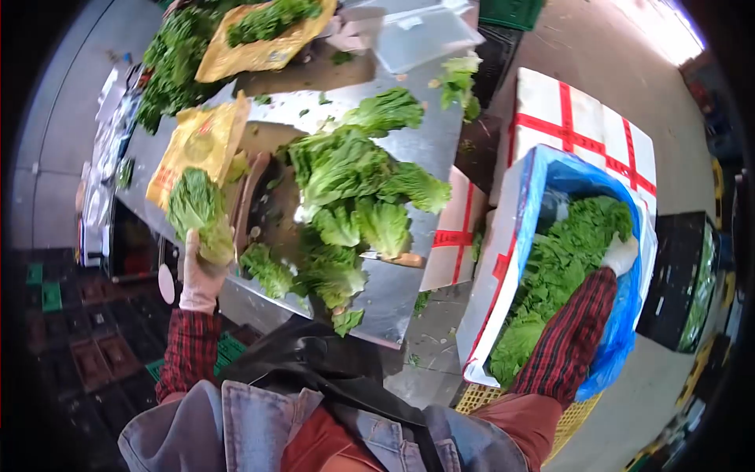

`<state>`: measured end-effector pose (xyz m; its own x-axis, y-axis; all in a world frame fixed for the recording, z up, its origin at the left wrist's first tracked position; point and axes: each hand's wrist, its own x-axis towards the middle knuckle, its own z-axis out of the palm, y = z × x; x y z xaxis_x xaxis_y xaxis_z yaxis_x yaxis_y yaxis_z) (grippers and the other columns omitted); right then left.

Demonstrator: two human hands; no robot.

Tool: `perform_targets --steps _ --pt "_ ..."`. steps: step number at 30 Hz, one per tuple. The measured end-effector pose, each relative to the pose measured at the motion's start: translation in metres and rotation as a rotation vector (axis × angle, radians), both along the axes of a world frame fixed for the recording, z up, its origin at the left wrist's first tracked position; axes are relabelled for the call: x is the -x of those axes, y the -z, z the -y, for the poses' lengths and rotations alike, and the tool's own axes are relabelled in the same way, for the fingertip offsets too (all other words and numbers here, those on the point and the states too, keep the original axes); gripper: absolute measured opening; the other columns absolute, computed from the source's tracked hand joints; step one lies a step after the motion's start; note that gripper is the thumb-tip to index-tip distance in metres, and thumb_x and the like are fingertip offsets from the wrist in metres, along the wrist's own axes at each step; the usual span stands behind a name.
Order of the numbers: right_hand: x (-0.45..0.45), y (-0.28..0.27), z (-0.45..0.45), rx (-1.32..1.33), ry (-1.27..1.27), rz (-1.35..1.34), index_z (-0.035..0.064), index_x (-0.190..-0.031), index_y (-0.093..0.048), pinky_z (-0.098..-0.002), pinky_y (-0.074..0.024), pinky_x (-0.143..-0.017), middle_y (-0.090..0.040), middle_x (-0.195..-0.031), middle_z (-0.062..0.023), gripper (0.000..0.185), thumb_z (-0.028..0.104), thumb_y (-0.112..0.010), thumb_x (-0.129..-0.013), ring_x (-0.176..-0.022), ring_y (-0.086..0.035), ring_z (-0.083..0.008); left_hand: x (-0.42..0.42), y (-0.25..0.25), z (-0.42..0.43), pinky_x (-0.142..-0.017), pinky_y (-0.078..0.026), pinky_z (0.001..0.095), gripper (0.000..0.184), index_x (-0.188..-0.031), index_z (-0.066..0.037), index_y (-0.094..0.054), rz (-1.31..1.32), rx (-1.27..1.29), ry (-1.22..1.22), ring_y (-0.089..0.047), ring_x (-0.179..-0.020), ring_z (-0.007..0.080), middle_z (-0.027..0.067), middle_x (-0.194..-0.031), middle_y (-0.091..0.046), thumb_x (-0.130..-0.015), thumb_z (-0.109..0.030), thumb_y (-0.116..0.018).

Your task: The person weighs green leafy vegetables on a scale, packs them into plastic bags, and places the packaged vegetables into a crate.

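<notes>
My gloved left hand (202,277) grips a head of lettuce (197,206) at its pale base, leaves upward, over the near left edge of the metal table. A yellow printed plastic bag (191,149) lies just behind that head. My right hand (620,254), in a white glove, is deep inside a foam box (491,315) lined with a blue plastic bag (625,334). It is closed at the edge of the leafy lettuce (578,236) there, with the fingers partly hidden. Loose lettuce leaves (346,169) cover the table's middle, and a wooden-handled knife (403,259) lies among them.
More greens (174,67) and another yellow bag (263,51) sit at the table's far end, beside a clear plastic container (421,39). A white foam box with red tape (586,118) stands behind the lined one. Dark crates (94,354) are at lower left.
</notes>
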<state>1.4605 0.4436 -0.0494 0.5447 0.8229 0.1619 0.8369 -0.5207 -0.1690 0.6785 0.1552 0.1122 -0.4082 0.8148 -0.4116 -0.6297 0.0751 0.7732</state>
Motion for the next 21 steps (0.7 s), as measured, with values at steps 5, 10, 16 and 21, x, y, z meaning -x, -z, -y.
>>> perform_targets --steps 5,10,16,21 --pt "0.098 -0.033 0.014 -0.717 -0.114 -0.763 -0.0018 -0.123 -0.063 -0.0355 -0.0528 -0.089 -0.067 -0.120 -0.0127 0.039 0.014 -0.073 -0.088 -0.103 -0.064 -0.0199 0.074 -0.052 0.007 -0.098 -0.048 0.0376 0.059 -0.144 -0.008 -0.045 -0.227 -0.062 -0.196 -0.058 -0.119 0.0232 0.0077 -0.136 -0.057 -0.098 -0.042 -0.058" --pt "0.263 -0.083 0.029 -0.797 -0.278 -1.613 -0.0007 -0.127 -0.059 -0.0408 -0.0547 -0.090 -0.063 -0.125 -0.0104 0.042 0.020 -0.070 -0.092 -0.108 -0.064 -0.0255 0.157 -0.092 0.022 -0.100 -0.046 0.0353 0.056 -0.140 -0.006 -0.047 -0.549 -0.177 -0.243 -0.058 -0.117 0.0207 0.0064 -0.131 -0.059 -0.095 -0.035 -0.065" --pt "0.507 -0.170 0.091 -0.125 -0.350 -2.224 0.0030 -0.124 -0.062 -0.0366 -0.0538 -0.091 -0.066 -0.119 -0.0073 0.038 0.020 -0.070 -0.091 -0.104 -0.065 -0.0202 0.213 -0.099 -0.011 -0.093 -0.050 0.0352 0.072 -0.141 -0.004 -0.043 -1.323 0.006 -0.102 -0.063 -0.109 0.0216 0.0079 -0.123 -0.064 -0.082 -0.025 -0.078" --pt "0.697 -0.193 0.140 0.290 -0.448 -2.296 0.0037 -0.126 -0.061 -0.0403 -0.0526 -0.095 -0.067 -0.119 -0.0079 0.040 0.025 -0.068 -0.093 -0.106 -0.065 -0.0215 0.291 -0.027 -0.031 -0.090 -0.052 0.0394 0.103 -0.151 -0.007 -0.029 -1.626 0.384 0.093 -0.066 -0.108 0.0315 0.0204 -0.122 -0.064 -0.069 -0.033 -0.086"
